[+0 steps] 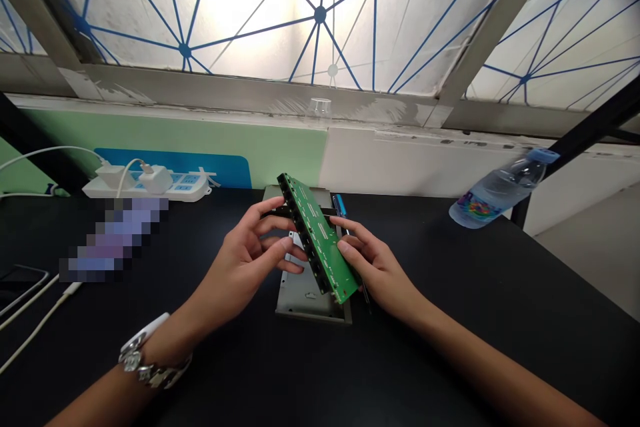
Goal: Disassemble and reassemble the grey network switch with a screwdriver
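A green circuit board [320,233] with a row of black connectors along its left edge is held tilted above a grey metal casing [313,300]. My right hand [373,263] grips the board's right edge between thumb and fingers. On the connector side is my left hand [260,247], its fingers spread and curved close to the edge; whether the fingertips touch the board I cannot tell. A blue-and-black slim tool or pen [340,205] lies behind the board. Part of the casing is hidden by the board and hands.
A white power strip [195,188] with plugged-in chargers lies at the back left, cables running from it. A blurred-out rectangular object [115,240] and a dark phone-like device [20,287] are at left. A water bottle [493,193] leans at right. A clear cup [320,107] sits on the windowsill.
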Demonstrator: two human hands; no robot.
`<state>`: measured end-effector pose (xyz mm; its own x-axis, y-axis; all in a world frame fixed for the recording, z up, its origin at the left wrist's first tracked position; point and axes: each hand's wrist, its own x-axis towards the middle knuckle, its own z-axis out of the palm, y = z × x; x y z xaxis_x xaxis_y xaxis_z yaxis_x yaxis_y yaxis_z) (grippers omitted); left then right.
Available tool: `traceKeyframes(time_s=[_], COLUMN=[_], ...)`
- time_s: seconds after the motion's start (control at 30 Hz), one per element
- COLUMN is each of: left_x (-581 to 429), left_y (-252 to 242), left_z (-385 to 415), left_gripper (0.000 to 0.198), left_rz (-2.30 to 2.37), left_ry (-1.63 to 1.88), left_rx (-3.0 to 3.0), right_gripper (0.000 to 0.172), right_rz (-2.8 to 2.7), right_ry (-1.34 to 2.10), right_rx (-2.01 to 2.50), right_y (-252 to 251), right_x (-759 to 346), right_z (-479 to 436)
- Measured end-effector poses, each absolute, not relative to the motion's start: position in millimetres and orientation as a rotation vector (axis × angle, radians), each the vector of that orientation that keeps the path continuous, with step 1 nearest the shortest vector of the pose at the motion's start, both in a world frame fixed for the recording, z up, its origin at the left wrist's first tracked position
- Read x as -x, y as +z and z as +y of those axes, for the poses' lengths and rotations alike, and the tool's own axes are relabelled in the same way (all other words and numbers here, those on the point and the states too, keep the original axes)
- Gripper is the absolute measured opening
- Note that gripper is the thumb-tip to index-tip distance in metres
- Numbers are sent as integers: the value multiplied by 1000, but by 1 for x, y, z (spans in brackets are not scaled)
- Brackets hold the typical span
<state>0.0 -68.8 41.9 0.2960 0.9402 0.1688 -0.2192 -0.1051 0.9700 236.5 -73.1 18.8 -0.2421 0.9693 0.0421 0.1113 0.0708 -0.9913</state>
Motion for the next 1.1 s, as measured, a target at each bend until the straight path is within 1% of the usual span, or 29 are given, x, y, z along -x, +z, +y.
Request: traceKeyframes(time_s=[0.17, 0.27, 0.37, 0.43, 0.5, 0.6, 0.67, 0.8, 0.93, 0.97, 1.0, 1.1], left_x=[-6, -6, -5, -4, -3, 0, 5, 17, 24, 24, 24, 22], left_y=[40, 40, 42, 43, 44, 44, 43, 44, 43, 42, 42, 41], left_z=[-76, -79, -80, -80, -79, -77, -75, -71, -65, -64, -63, -62], left_gripper=[57, 67, 78, 80, 72, 43, 28, 21, 20, 20, 22, 25], left_rz=[761, 805, 882, 927, 958, 1037, 1107, 1155, 1232, 1275, 1316, 1392], left_ry=[1254, 1326, 1329, 1320, 1301, 1253, 1244, 1254, 1219, 1200, 1184, 1151], left_rx=[-1364, -1409, -1496, -1544, -1592, -1740, -1919, -2314, -2390, -2355, -2305, -2127], right_gripper=[44, 42, 43, 46, 49, 52, 52, 59, 68, 68, 63, 37], right_rz=[-1600, -1649, -1637, -1591, -1542, -1507, -1505, -1443, -1317, -1312, -1322, -1389], right_ry=[1236, 1242, 1330, 1399, 1464, 1520, 1535, 1602, 1641, 1618, 1586, 1473], right_rx=[1154, 1105, 1079, 1085, 1101, 1119, 1116, 1061, 822, 764, 732, 752], right_y=[22, 23, 24, 25, 24, 25, 26, 28, 26, 24, 23, 21], right_x=[-238, -241, -243, -244, -246, -250, -252, -254, -252, -252, -251, -250], right_z=[-72, -70, -69, -68, -67, -64, -64, -64, -64, -64, -64, -64])
